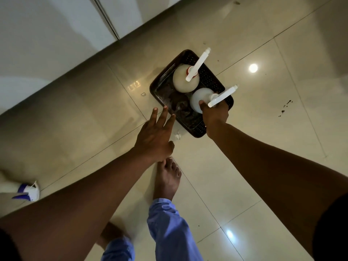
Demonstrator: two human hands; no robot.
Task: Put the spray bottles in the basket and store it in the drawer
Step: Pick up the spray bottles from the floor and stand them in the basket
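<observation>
A dark brown perforated basket (212, 80) sits on the tiled floor. Inside it stands a cream spray bottle (181, 80) with a white trigger head and a red collar. My right hand (214, 113) grips the neck of a second white spray bottle (197, 100), which is inside the basket at its near end. My left hand (156, 136) hovers with fingers spread, its fingertips at the basket's left rim. A third spray bottle (30, 191), white with blue parts, lies on the floor at the far left edge.
White cabinet fronts (56, 34) run along the upper left. My bare feet (167, 178) and blue trouser legs are just below the hands. Dark specks (285, 106) mark the tiles to the right of the basket.
</observation>
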